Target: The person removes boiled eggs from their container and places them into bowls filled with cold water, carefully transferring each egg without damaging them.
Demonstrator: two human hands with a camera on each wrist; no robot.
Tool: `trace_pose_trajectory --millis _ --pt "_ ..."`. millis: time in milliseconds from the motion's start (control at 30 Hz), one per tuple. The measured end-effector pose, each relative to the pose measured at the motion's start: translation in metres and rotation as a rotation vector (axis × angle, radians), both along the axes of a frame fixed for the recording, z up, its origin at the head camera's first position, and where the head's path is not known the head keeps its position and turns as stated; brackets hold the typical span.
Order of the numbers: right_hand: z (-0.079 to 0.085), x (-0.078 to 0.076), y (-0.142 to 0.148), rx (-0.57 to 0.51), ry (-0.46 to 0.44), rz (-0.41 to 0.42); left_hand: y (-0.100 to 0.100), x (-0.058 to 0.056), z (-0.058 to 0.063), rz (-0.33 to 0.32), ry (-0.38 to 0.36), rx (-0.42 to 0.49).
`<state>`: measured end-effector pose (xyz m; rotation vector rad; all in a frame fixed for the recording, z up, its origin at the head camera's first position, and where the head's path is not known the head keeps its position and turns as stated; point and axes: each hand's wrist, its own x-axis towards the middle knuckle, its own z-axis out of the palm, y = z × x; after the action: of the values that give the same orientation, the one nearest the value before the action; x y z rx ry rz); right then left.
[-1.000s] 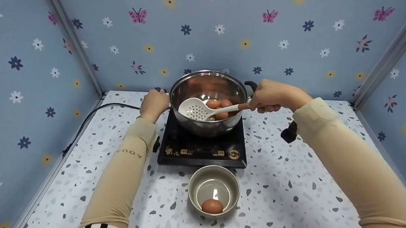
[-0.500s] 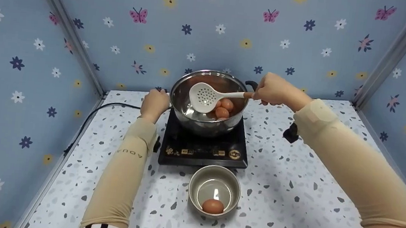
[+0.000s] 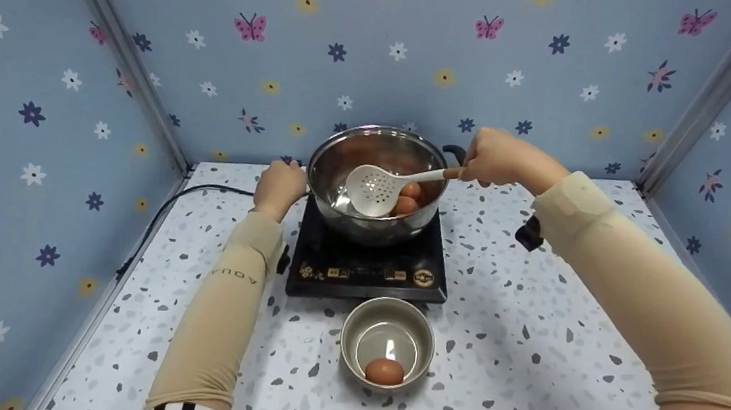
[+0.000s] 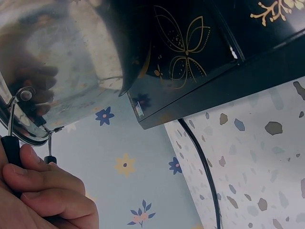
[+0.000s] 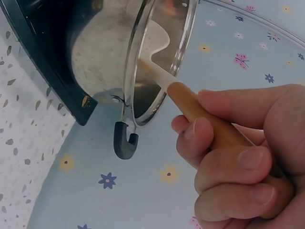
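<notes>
My right hand (image 3: pixel 496 157) grips the wooden handle (image 5: pixel 190 102) of a white slotted skimmer (image 3: pixel 374 191). The skimmer's perforated bowl is inside a steel pot (image 3: pixel 373 229), beside brown eggs (image 3: pixel 407 205) at the pot's right side; it hides part of them. At the pot's left side, my left hand (image 3: pixel 279 188) has its fingers curled round the black side handle (image 4: pixel 13 150). In front stands a small beige bowl (image 3: pixel 357 319) with one brown egg (image 3: pixel 384 372) inside.
Under the pot is a black induction cooker (image 3: pixel 368 280), its cord (image 3: pixel 164 214) running left across the speckled tabletop (image 3: pixel 522 398). Flowered blue panels (image 3: pixel 390 38) wall in the back and both sides. The pot's other black handle (image 5: pixel 125 143) sticks out at the right.
The skimmer's bowl first lifted and shifted right within the pot, then dipped again beside the eggs. My right hand rose with it; my left hand has stayed on the pot handle.
</notes>
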<state>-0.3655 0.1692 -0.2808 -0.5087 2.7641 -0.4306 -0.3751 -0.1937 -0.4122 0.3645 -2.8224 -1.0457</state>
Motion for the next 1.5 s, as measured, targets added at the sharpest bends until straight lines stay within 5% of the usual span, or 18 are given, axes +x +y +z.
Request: trace_pose_trajectory --millis 467,1200,1500 --pt "0.018 0.0 0.0 -0.001 -0.224 0.02 0.001 0.0 0.001 -0.004 0.001 -0.018" --pt "-0.009 -0.013 0.019 -0.194 -0.484 -0.07 0.0 -0.002 -0.001 0.0 -0.003 -0.016" --pt "-0.024 -0.014 0.019 -0.287 -0.471 -0.154 0.0 -0.002 0.0 0.011 -0.011 -0.008"
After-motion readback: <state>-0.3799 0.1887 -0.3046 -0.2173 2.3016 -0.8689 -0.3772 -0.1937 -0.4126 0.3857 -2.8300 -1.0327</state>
